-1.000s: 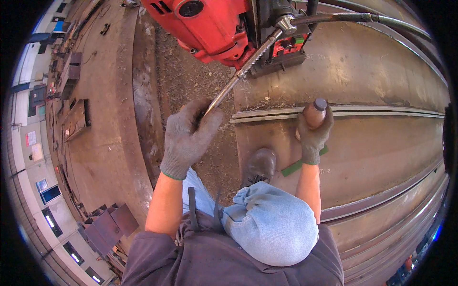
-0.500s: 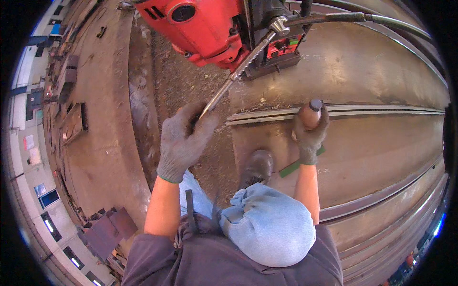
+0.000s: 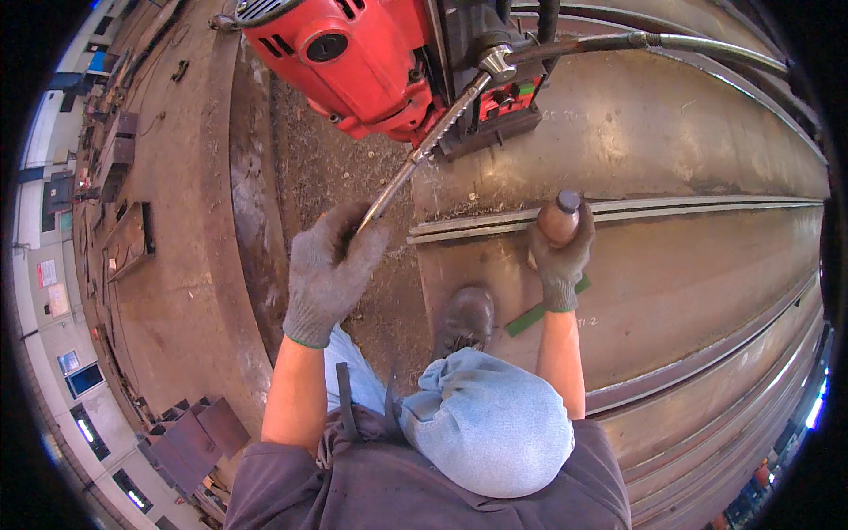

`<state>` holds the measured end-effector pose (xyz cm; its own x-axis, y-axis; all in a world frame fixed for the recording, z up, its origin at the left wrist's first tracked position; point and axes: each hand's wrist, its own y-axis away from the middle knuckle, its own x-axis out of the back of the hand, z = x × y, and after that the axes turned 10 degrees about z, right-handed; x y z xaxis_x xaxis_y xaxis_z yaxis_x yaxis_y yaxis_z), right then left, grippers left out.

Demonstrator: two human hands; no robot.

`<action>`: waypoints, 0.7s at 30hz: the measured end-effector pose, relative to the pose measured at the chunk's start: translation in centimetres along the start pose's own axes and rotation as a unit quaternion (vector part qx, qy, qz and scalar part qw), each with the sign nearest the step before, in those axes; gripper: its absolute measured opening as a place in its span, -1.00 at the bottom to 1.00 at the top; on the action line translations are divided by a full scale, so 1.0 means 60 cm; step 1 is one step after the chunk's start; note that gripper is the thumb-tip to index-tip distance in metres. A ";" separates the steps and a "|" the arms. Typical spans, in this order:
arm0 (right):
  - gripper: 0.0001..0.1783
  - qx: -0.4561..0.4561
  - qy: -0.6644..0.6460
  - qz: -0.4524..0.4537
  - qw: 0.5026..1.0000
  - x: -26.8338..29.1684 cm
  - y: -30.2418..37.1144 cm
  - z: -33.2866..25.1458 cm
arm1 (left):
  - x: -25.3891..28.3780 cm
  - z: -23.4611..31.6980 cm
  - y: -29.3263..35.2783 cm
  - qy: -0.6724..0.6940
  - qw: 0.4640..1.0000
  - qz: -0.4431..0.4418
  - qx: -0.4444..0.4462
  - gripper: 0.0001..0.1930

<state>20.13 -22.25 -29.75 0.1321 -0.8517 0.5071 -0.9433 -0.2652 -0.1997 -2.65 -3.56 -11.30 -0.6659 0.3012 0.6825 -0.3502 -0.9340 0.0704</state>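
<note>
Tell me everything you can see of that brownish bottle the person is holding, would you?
The bottle is reddish-brown and smooth, with rounded shoulders and a dark cap on top; it looks like plastic. The person's gloved right hand wraps around it, hiding much of the lower body. Its capped end points toward the picture's upper right, overlapping the pale metal edges in view. Whether it touches them, or how full it is, I cannot tell.
</note>
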 end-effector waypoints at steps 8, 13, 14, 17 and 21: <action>0.08 -0.008 -0.092 -0.032 0.995 -0.008 -0.010 0.023 | 0.001 0.011 0.000 0.013 1.000 -0.004 -0.007 -0.56; 0.02 -0.096 -0.168 -0.198 0.961 -0.004 0.010 -0.038 | 0.003 0.005 -0.001 -0.005 1.000 -0.006 -0.003 -0.58; -0.03 -0.093 -0.170 -0.244 0.950 -0.002 0.009 -0.062 | 0.002 0.004 0.000 -0.010 1.000 -0.005 -0.004 -0.59; -0.06 -0.120 -0.201 -0.330 0.914 -0.030 0.019 -0.071 | 0.002 0.000 0.000 -0.007 1.000 -0.002 -0.006 -0.61; 0.01 -0.143 -0.207 -0.421 0.871 -0.056 0.030 -0.069 | -0.003 0.004 0.000 -0.016 1.000 0.014 -0.019 -0.61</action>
<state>16.76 -18.01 -28.32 0.8571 -0.5150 0.0139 -0.4876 -0.8022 0.3446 -2.37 -3.66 -11.25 -0.6555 0.2676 0.7062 -0.3565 -0.9340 0.0230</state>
